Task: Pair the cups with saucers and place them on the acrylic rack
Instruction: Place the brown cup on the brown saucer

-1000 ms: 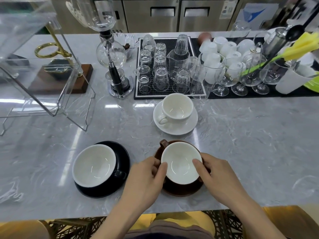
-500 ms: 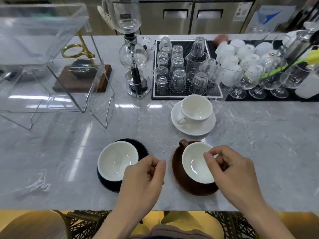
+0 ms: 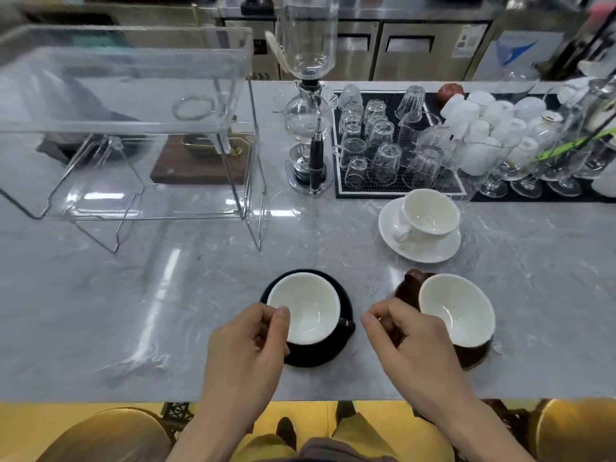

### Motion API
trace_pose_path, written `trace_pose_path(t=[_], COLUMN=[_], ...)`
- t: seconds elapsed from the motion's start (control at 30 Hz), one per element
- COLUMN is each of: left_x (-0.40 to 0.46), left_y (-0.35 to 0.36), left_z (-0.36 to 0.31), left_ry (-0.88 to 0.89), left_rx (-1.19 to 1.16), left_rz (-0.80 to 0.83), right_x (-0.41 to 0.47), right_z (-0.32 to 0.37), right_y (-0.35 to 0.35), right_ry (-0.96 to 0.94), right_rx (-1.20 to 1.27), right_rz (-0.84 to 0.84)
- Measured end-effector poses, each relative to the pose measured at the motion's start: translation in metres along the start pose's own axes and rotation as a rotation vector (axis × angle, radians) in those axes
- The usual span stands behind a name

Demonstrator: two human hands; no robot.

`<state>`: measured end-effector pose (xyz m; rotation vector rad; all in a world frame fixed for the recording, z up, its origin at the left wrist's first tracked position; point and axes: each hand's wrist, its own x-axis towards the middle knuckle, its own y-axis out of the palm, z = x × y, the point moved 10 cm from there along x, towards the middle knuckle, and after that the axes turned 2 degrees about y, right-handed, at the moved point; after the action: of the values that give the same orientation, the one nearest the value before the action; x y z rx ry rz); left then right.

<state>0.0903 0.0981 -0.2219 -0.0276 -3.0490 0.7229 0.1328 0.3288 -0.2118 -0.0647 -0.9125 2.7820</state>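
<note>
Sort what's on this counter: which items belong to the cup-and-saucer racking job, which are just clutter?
Job items:
- black cup on black saucer, left hand at its rim
- brown cup on brown saucer, right hand beside it
- white cup on white saucer
- acrylic rack

Clutter:
- siphon brewer
- upturned glasses on black mat
- stemmed glasses
- wooden board

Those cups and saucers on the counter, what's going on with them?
A person is pairing cups with saucers at a marble counter. Three sets are made up: a black cup on a black saucer, a brown cup on a brown saucer, and a white cup on a white saucer. The left hand pinches the black cup's near rim; the right hand is beside the brown cup. The acrylic rack holds no cups.
</note>
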Motion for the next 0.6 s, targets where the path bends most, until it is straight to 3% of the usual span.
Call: trace_pose_path(t=[0.13, 0.37, 0.6], left_x=[0.007, 0.03, 0.053], left_y=[-0.01, -0.02, -0.012], left_z=[0.017, 0.055, 0.082], left_ry=[-0.018, -0.091, -0.19], left_rx=[0.011, 0.076, 0.083], left_rz=[0.018, 0.046, 0.113], right_x=[-0.001, -0.003, -0.003], right_z=[-0.005, -0.044, -0.064], right_y=[0.01, 0.024, 0.047], right_ry=[0.048, 0.3, 0.464], right_rx=[-0.025, -0.018, 0.066], right_rz=[-0.047, -0.131, -0.083])
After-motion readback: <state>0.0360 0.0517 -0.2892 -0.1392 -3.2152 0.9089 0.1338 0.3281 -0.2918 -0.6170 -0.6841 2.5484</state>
